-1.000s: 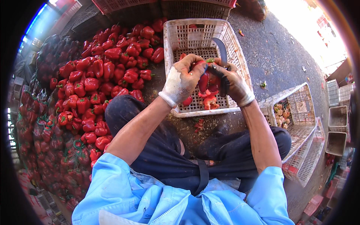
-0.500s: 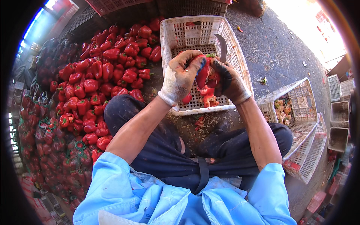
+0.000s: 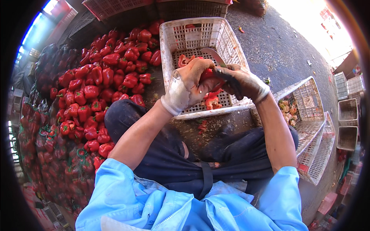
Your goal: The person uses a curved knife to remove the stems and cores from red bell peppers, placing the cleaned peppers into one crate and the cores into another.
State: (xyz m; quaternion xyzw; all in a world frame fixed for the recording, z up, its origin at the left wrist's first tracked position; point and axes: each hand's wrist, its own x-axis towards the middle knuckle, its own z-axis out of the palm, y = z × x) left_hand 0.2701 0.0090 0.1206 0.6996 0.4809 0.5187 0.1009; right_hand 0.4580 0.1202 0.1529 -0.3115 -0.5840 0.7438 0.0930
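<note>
Gripped in my gloved left hand (image 3: 187, 85) is a red bell pepper (image 3: 207, 74), partly hidden by the fingers. My gloved right hand (image 3: 246, 82) closes around a knife; its curved blade (image 3: 216, 57) points away and to the left, while the handle is hidden. Both hands meet over the near half of a dirty white plastic crate (image 3: 163, 61). Cut red pepper pieces (image 3: 212, 102) lie on the crate's perforated bottom, and more red pieces show just beyond my left hand.
To the left spreads a large heap of whole red peppers (image 3: 91, 92), with mesh bags of peppers (image 3: 50, 154) beside it. On the right, a tilted white crate (image 3: 308, 100) contains pale pepper cores (image 3: 287, 111). Red crates (image 3: 115, 7) stand at the far side.
The knife blade has swung from pointing nearly straight away to leaning left over the pepper. My right hand has turned and shifted slightly right and nearer. The view has shifted a little.
</note>
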